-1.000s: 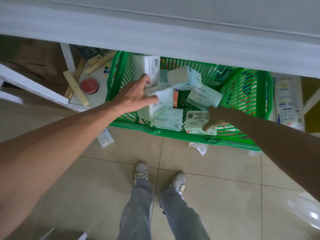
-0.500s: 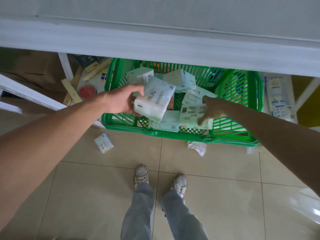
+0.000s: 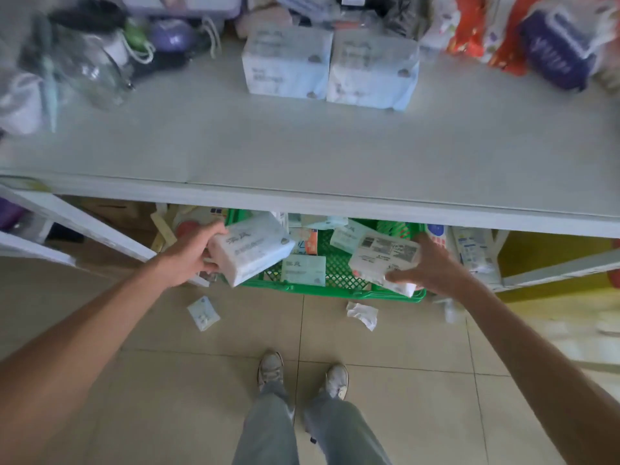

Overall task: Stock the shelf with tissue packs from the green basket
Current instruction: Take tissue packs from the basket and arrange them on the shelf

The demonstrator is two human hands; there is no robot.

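Observation:
My left hand [image 3: 191,255] grips a pale tissue pack [image 3: 251,251], held tilted above the left front corner of the green basket [image 3: 335,286]. My right hand [image 3: 432,268] holds a second tissue pack [image 3: 385,255], label side up, over the basket's right front. Several more packs lie inside the basket, which sits on the floor under the white shelf [image 3: 302,152]. Two stacks of tissue packs [image 3: 328,67] stand side by side at the back of the shelf.
On the shelf, clear glassware [image 3: 90,72] and dark bags stand at the left, and red and purple packages [image 3: 523,38] at the right. Scraps of paper [image 3: 362,313] and a small packet [image 3: 203,312] lie on the tiled floor. My feet [image 3: 302,374] stand before the basket.
Both hands have lifted their tissue packs up and toward me, out of the basket. The view has tilted up, so the shelf top and its stacked packs now show.

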